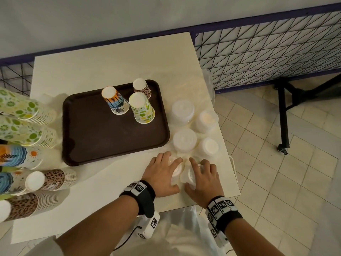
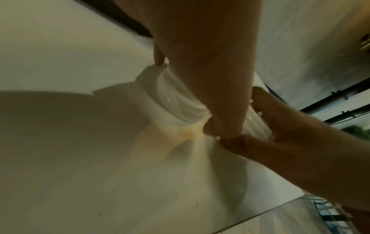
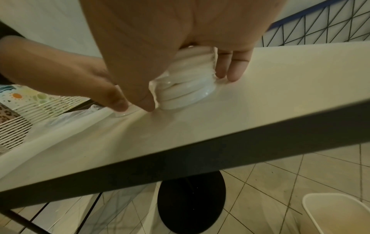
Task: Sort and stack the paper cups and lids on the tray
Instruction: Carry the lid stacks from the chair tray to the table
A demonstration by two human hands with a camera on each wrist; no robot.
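Note:
On the brown tray (image 1: 110,137) three cups stand upside down: a palm-print cup (image 1: 115,102), a green citrus cup (image 1: 142,109) and a leopard cup (image 1: 142,88). Loose stacks of white lids (image 1: 184,139) stand right of the tray. At the table's front right, both hands grip a plastic-wrapped stack of white lids (image 1: 187,177) lying on the tabletop. My left hand (image 1: 171,174) curls round its left end (image 2: 176,98). My right hand (image 1: 195,173) curls round its right end (image 3: 188,82). Whether it is one stack or two, I cannot tell.
Sleeves of nested cups lie along the table's left side: green citrus (image 1: 24,108), beach print (image 1: 20,156), leopard (image 1: 53,179). The table's right edge (image 1: 238,182) runs close beside my right hand. A wire fence (image 1: 267,52) stands behind. A white bin (image 3: 336,213) sits on the floor.

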